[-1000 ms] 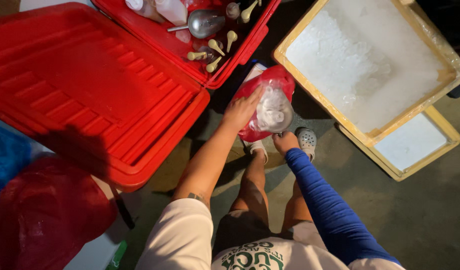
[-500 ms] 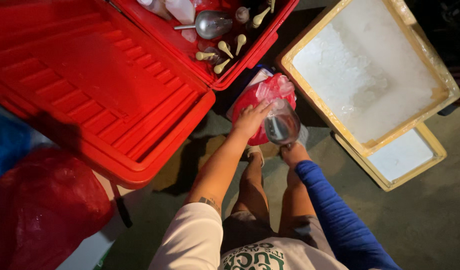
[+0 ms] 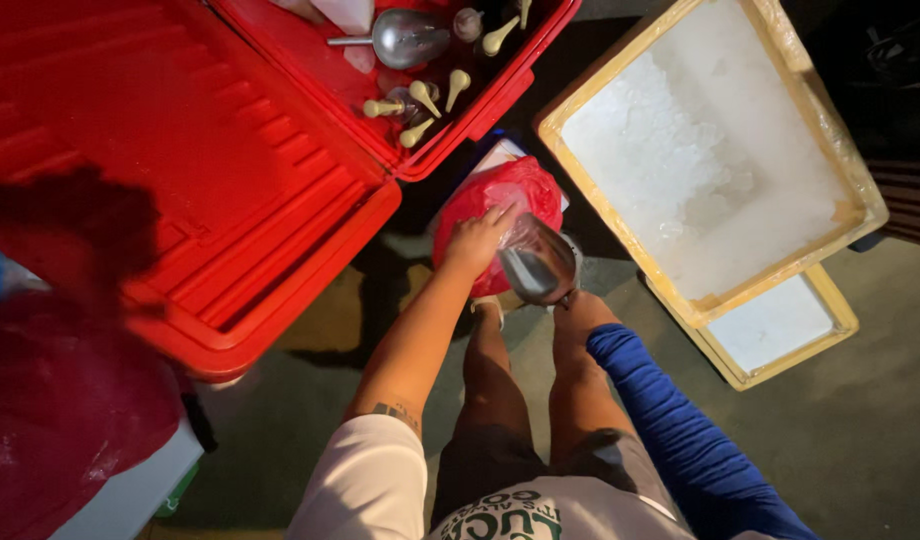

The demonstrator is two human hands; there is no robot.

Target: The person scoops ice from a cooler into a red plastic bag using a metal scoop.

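Fingers of the left hand (image 3: 472, 243) pinch the red plastic bag (image 3: 500, 205) on the floor beside the open red cooler (image 3: 310, 60), while the right hand (image 3: 572, 300) grips a metal scoop (image 3: 536, 265).

Left arm bare, extended down and forward; left hand (image 3: 473, 243) curled, fingers closed in a grip. Right arm in blue sleeve, bent inward; right hand (image 3: 570, 300) mostly hidden, grip unclear.

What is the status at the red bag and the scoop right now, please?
Left hand holds the red bag open. Right hand, mostly hidden, grips the metal scoop at the bag's mouth. Foam ice box open beside it; nothing in the way.
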